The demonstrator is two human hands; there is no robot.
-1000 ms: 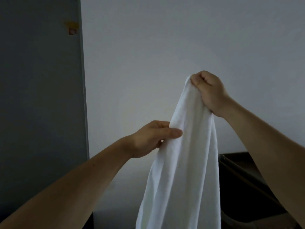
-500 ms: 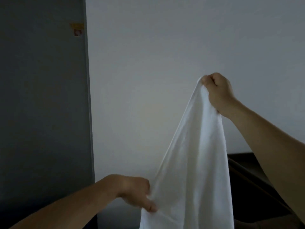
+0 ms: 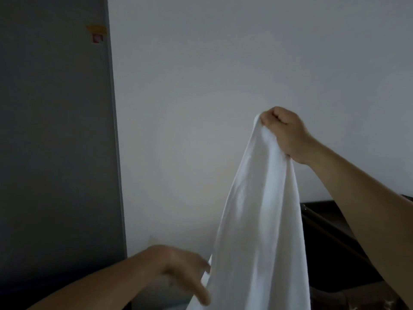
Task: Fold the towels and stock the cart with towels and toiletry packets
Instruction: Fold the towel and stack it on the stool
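A white towel (image 3: 263, 220) hangs full length in front of a pale wall. My right hand (image 3: 285, 133) grips its top corner in a fist, raised at right of centre. My left hand (image 3: 185, 271) is low and blurred by motion, at the towel's left edge. That edge runs between its thumb and fingers. The towel's lower end drops out of view at the bottom of the frame.
A dark cart or cabinet (image 3: 335, 233) with a slanted rail stands low on the right, behind the towel and my right forearm. A grey door or panel (image 3: 55, 153) fills the left side and carries a small yellow and red sticker (image 3: 97, 33).
My left hand has slid down the towel's left edge, from mid-height to near the bottom of the view. My right hand keeps the top corner, now a little lower and farther right.
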